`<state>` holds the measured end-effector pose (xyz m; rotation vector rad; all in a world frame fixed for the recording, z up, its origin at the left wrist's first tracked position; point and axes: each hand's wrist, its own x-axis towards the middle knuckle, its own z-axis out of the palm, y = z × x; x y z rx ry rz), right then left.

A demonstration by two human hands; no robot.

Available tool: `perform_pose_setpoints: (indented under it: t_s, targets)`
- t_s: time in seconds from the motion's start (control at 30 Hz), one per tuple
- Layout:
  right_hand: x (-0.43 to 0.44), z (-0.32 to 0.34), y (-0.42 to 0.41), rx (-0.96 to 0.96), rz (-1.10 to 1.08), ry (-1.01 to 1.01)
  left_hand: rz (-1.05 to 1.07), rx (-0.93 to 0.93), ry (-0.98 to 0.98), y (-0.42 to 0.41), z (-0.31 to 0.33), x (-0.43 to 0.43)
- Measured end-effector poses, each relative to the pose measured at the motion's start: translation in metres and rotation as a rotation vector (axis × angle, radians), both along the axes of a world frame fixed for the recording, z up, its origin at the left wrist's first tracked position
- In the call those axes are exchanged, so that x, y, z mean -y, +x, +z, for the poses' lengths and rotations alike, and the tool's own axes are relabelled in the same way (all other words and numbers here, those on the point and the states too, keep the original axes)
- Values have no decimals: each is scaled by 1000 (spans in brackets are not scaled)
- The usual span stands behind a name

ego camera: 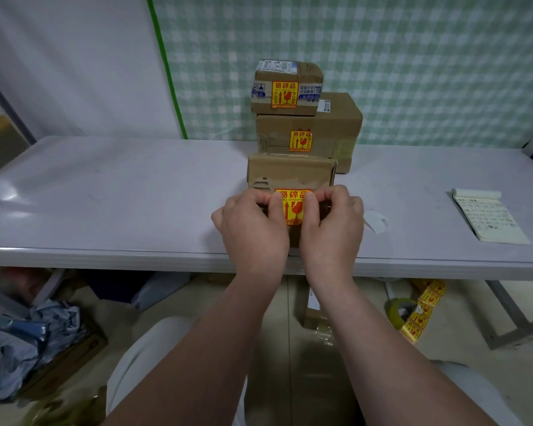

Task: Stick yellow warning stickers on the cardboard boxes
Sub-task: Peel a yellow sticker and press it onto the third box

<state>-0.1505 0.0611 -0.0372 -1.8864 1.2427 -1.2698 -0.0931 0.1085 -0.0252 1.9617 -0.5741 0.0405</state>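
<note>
- Floor, under the bench's left end: a heap of crumpled grey bags (34, 339).
- Bench (105, 186): pale grey top, its long axis running left to right, with a checked curtain behind it.
- Left hand (253, 229): the bare forearm comes up from the lower edge and angles right. The knuckles face up and the fingers are curled. Thumb and forefinger pinch the upper left corner of the yellow sticker (293, 210).
- Yellow sticker: lies against the front face of the near box (290, 170), long axis vertical, its printed red arrow pointing up and its text upright. Its lower edge is partly hidden by the hands.
- Near box: stands at the bench's front edge, about mid-length, with torn paper on its front face.
- Right hand (333, 222): mirrors the left, forearm angling left, fingers curled, thumb and forefinger pinching the sticker's upper right corner.
- Middle box (336, 130): sits just behind the near box toward the back edge and bears an upright sticker on its front.
- Top box (305, 72): is stacked on the middle box and also carries an upright sticker.
- Paper scrap (376, 221): white, lying on the bench just right of the right hand.
- Floor, right of the arms: a tape roll (400, 312) beside a strip of yellow stickers (422, 312).
- Notepad (490, 218): open near the bench's right end, with handwriting on the page.
</note>
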Motion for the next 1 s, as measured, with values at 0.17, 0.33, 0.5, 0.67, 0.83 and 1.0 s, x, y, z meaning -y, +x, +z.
perform_pose_setpoints:
  t_s: [0.17, 0.33, 0.5, 0.67, 0.83, 1.0]
  targets:
    - [1, -1, -1, -3, -20, 11, 24, 24, 10, 1, -4, 1]
    - [3, -1, -4, 36, -57, 22, 35, 20, -45, 3, -2, -2]
    - [3, 4, -6, 112, -25, 80, 34, -39, -88, 3, 2, -4]
    - [4, 5, -5, 136, 24, 137, -12, -43, -72, 7, -5, 1]
    - [13, 8, -11, 145, 57, 149, -42, 16, -129, 15, -7, 3]
    - [19, 12, -14, 93, 72, 108, -84, 31, -174, 16, -1, 3]
